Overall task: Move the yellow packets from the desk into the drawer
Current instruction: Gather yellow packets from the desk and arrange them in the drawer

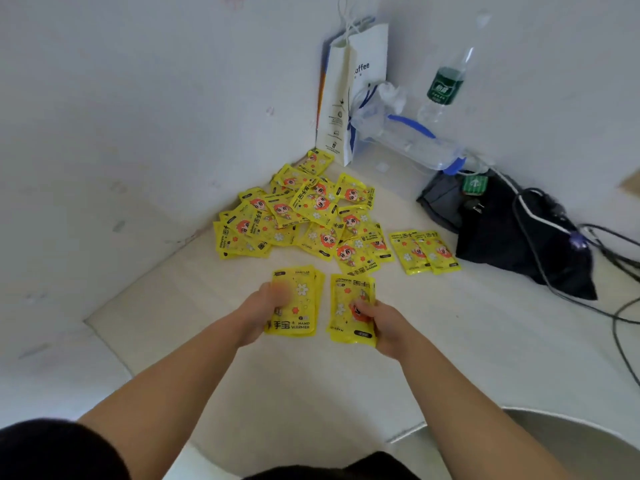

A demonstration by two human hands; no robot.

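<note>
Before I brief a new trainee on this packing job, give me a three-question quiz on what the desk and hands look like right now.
1. True or false: each hand holds yellow packets.
2. Which lies nearest the pair of packets set apart from the pile? A) black bag B) paper bag C) green-labelled bottle
3. Fill in: the paper bag stands in the desk's ____, against the walls.

Key
1. True: the left hand grips a small stack and the right hand grips more packets.
2. A
3. corner
</note>
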